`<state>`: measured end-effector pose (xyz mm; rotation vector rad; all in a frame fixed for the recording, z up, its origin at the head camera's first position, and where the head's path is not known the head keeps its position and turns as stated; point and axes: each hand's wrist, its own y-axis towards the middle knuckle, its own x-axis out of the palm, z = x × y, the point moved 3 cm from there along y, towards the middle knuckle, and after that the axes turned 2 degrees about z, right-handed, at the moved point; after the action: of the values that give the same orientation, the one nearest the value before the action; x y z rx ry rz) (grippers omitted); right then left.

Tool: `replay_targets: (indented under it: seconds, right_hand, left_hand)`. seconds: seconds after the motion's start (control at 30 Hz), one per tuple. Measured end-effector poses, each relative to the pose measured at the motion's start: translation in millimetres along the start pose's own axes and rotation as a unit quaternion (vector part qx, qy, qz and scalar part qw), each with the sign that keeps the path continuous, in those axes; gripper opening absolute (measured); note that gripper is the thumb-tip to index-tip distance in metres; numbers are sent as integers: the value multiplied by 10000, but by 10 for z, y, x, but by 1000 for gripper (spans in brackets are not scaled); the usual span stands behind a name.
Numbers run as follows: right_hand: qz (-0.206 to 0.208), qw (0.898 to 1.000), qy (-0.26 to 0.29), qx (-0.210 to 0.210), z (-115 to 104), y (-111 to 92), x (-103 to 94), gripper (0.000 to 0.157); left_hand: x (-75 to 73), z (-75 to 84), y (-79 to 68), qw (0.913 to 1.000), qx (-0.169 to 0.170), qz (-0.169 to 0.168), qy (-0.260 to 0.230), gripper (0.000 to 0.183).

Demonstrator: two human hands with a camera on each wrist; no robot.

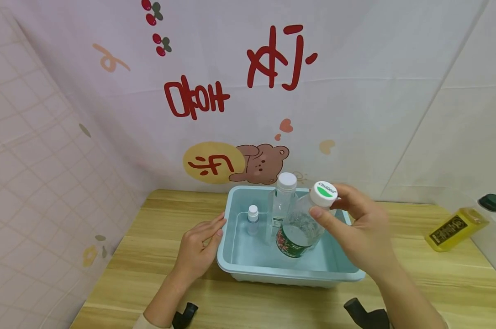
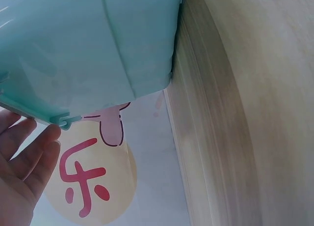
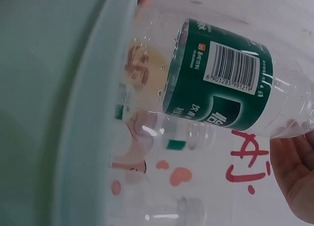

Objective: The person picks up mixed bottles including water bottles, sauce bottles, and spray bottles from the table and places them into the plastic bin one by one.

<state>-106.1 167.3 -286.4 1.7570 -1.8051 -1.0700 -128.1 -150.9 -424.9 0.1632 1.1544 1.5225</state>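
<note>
While my left hand (image 1: pixel 197 246), straight-fingered, touches the tub (image 1: pixel 281 272), my right hand (image 1: pixel 365 235) pinches the bottle (image 1: pixel 303 224); likely placing; lower gently

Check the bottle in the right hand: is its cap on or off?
On: in the head view, a white cap sits on the bottle gripped by the right hand.

Looking forward and down from the head, well back. Tipped sideways at the left wrist, close to the tub (image 2: pixel 83 49); at the right, close to the bottle (image 3: pixel 221 78), shared with the head view.
</note>
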Motion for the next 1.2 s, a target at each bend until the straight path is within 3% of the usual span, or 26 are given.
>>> replay_targets:
  seconds: [0.3, 0.6, 1.2]
  right_hand:
    - [-381, 9984, -296, 304, 52, -93, 300, 44]
    - [-810, 9965, 41, 217, 158, -167, 585, 42]
    - [-1254, 9855, -363, 1087, 416, -292, 896, 41]
  left_hand:
    - [-4, 21, 1, 10000, 38, 20, 11, 30]
    - [-7, 15, -1, 10000, 77, 52, 13, 31]
    - [-11, 8, 24, 10000, 69, 54, -28, 31]
